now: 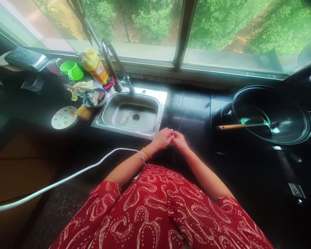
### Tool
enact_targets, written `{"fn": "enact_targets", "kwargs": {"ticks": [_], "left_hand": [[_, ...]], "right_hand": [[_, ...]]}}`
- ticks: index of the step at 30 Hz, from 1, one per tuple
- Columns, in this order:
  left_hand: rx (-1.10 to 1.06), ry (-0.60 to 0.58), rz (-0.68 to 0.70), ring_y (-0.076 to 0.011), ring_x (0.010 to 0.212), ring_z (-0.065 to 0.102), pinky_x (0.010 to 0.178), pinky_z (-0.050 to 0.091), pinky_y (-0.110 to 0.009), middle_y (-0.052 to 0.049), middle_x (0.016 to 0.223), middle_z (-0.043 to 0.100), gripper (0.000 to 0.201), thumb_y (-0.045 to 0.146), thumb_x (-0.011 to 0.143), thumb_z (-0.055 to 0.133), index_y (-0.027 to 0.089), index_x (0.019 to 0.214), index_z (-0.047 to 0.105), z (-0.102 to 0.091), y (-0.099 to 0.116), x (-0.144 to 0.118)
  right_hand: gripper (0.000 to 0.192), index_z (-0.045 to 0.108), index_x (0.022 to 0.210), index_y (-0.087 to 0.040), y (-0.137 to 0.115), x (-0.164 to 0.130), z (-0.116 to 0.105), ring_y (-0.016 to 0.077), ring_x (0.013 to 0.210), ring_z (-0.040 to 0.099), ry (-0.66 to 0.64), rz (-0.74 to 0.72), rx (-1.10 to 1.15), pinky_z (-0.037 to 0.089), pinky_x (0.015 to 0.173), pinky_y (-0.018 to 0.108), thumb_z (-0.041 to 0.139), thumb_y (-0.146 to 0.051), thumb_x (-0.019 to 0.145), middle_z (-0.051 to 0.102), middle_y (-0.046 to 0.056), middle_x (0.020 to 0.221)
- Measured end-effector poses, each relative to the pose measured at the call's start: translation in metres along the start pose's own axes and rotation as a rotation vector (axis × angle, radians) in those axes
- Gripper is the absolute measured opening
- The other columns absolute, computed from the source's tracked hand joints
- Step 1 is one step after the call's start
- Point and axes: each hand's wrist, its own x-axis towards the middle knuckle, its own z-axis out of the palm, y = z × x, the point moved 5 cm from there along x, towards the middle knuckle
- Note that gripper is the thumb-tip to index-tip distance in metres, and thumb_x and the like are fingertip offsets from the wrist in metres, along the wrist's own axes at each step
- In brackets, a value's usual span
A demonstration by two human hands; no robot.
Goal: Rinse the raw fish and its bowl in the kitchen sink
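nearest the camera is a red dress [158,211] with a white looping pattern, and a white cable [67,180] runs from the left edge across to the left wrist, where a thin yellow band [146,152] sits. both forearms reach forward and meet over the dark counter [191,114], just in front of the sink's near rim. the left hand [163,138] and the right hand [179,140] touch each other, fingers curled in and pressed together; whether anything small is pinched between them, i cannot tell.

just beyond the hands lies the steel sink [158,114], its basin holding a pale scrap [124,117] beside the drain [135,118]. a curved tap [114,62] rises from its far edge. left of the sink sit a white plate with red spots [64,118], a yellowish sponge [84,112] touching it, and a dark dish [94,98] with scraps in it. farther back stand a green cup [72,70] and a tilted yellow bottle [95,66] near the window sill.

to the right, well apart from the hands, a large black wok [272,114] rests on the stove, with a wooden-handled utensil [235,126] lying across its rim. beyond everything, the window [184,31] shows green trees.
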Motion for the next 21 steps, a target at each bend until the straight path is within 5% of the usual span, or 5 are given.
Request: {"fn": "enact_targets", "kwargs": {"ticks": [5, 9, 13, 17, 21], "left_hand": [[-0.011, 0.007, 0.074, -0.0199, 0.09, 0.055, 0.092, 0.047, -0.037, -0.005, 0.089, 0.057, 0.011, 0.021, 0.09, 0.054, 0.019, 0.081, 0.059, -0.01, -0.005, -0.007], [-0.028, -0.139, 0.019, -0.0197, 0.085, 0.058, 0.089, 0.05, -0.035, -0.006, 0.091, 0.064, 0.014, 0.026, 0.09, 0.054, 0.019, 0.092, 0.067, -0.026, -0.042, -0.021], [0.105, -0.144, -0.211, -0.0218, 0.097, 0.065, 0.097, 0.049, -0.034, -0.009, 0.112, 0.072, 0.034, 0.026, 0.094, 0.047, 0.019, 0.119, 0.07, -0.068, -0.132, -0.016], [0.415, -0.2, -0.417, -0.0249, 0.119, 0.063, 0.106, 0.044, -0.031, -0.015, 0.126, 0.07, 0.038, 0.015, 0.09, 0.046, 0.014, 0.117, 0.073, -0.111, -0.245, 0.02], [0.478, -0.329, -0.46, -0.0261, 0.117, 0.065, 0.102, 0.046, -0.032, -0.02, 0.125, 0.069, 0.043, 0.007, 0.08, 0.051, 0.009, 0.118, 0.071, -0.118, -0.326, 0.058]], "right_hand": [[0.039, 0.067, 0.082, -0.015, 0.002, -0.006, 0.0, 0.0114, 0.061, 0.055, 0.012, 0.04, 0.071, 0.044, 0.056, 0.023, 0.078, -0.041, 0.056, 0.066, 0.001, 0.072], [0.05, 0.069, 0.088, -0.013, 0.011, -0.011, -0.018, 0.0141, 0.063, 0.061, 0.079, 0.152, 0.265, 0.047, 0.053, 0.024, 0.087, -0.038, 0.048, 0.071, 0.005, 0.081], [0.04, 0.07, 0.086, -0.014, 0.016, -0.015, -0.038, 0.0103, 0.057, 0.054, 0.284, 0.132, 0.407, 0.04, 0.043, 0.02, 0.086, -0.032, 0.054, 0.069, 0.005, 0.078], [0.036, 0.072, 0.084, -0.015, 0.022, -0.022, -0.04, 0.0064, 0.052, 0.047, 0.454, 0.116, 0.489, 0.04, 0.041, 0.018, 0.086, -0.026, 0.053, 0.066, 0.002, 0.073], [0.035, 0.072, 0.085, -0.017, 0.027, -0.032, -0.031, 0.0062, 0.051, 0.045, 0.617, 0.097, 0.497, 0.04, 0.042, 0.018, 0.087, -0.026, 0.055, 0.06, -0.001, 0.066]]}}
